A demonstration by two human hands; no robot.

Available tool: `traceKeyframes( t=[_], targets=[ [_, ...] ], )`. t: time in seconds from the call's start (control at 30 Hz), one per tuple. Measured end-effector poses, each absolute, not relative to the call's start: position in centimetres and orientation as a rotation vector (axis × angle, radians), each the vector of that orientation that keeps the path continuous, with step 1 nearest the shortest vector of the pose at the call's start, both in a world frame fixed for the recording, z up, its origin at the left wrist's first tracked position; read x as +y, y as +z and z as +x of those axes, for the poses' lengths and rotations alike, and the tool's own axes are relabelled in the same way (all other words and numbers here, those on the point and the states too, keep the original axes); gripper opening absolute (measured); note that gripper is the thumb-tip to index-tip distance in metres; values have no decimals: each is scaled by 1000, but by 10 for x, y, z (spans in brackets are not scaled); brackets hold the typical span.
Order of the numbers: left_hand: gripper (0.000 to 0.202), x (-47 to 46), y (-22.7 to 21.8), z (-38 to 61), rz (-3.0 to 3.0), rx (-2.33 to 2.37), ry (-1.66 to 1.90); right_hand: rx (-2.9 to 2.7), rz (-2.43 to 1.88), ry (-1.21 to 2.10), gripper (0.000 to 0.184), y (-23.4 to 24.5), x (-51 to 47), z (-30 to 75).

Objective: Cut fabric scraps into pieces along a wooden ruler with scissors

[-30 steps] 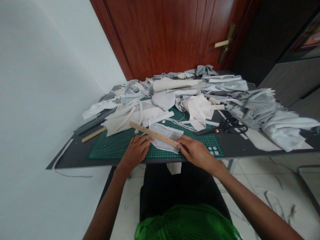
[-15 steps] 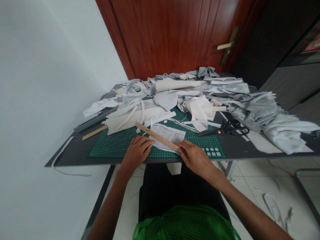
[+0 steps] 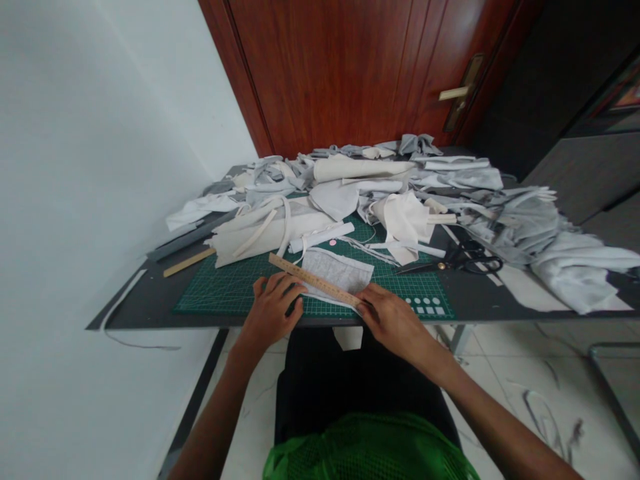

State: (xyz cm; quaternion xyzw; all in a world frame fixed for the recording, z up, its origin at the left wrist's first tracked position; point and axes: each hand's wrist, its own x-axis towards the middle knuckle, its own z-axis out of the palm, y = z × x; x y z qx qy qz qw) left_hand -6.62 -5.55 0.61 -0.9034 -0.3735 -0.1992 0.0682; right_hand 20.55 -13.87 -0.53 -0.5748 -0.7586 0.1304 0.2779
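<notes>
A wooden ruler lies slantwise across a small light grey fabric piece with a white edge, on the green cutting mat. My right hand pinches the ruler's near right end between thumb and fingers. On the other side, my left hand rests its fingertips at the ruler's near edge and the fabric's left part, thumb apart from the fingers. The fabric's near edge is partly covered by the ruler and my hands. Black scissors lie right of the fabric.
Heaps of grey and white cloth fill the back and right of the dark table. A wooden strip lies at the left. White wall stands left, a brown door behind. Fabric strips lie on the floor.
The ruler has moved slightly towards me over the fabric, so more of the grey piece shows beyond it. My left thumb has spread away from the fingers. The right hand keeps its hold.
</notes>
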Motion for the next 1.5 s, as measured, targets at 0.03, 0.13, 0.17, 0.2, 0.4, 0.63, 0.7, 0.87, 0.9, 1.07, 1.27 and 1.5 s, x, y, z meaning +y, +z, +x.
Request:
traceKeyframes(
  t=[0.03, 0.13, 0.17, 0.2, 0.4, 0.63, 0.7, 0.87, 0.9, 1.07, 1.27, 1.5],
  targets=[
    [20, -57, 6, -66, -2717, -1127, -602, -2042, -1535, 341, 22, -6, -139, 205],
    [18, -60, 7, -65, -2725, -1095, -611, -2076, -1556, 293, 26, -5, -141, 203],
    [18, -61, 7, -65, -2724, -1081, -619, -2097, -1566, 276, 27, -4, -141, 203],
    [19, -62, 6, -65, -2720, -1070, -626, -2121, -1576, 261, 28, -2, -142, 202],
    [19, -66, 0, -69, -2683, -1059, -676, -2199, -1616, 175, 28, 4, -144, 199],
    [20, -77, -8, -69, -2636, -1132, -818, -2263, -1563, 16, 25, 0, -147, 202],
    [19, -79, -8, -68, -2620, -1157, -862, -2281, -1546, 5, 25, 0, -148, 204],
    [12, -82, -6, -66, -2565, -1214, -906, -2309, -1505, -15, 26, 1, -147, 209],
    [10, -82, -5, -66, -2545, -1216, -906, -2311, -1501, -25, 26, 1, -147, 210],
    [13, -84, -2, -71, -2445, -1169, -870, -2349, -1478, -97, 25, 1, -145, 211],
    [28, -78, 0, -76, -2733, -969, -704, -2368, -1453, -264, 29, 0, -152, 210],
    [53, -75, -15, -85, -2897, -925, -719, -2284, -1532, -281, 45, -17, -168, 202]
  ],
)
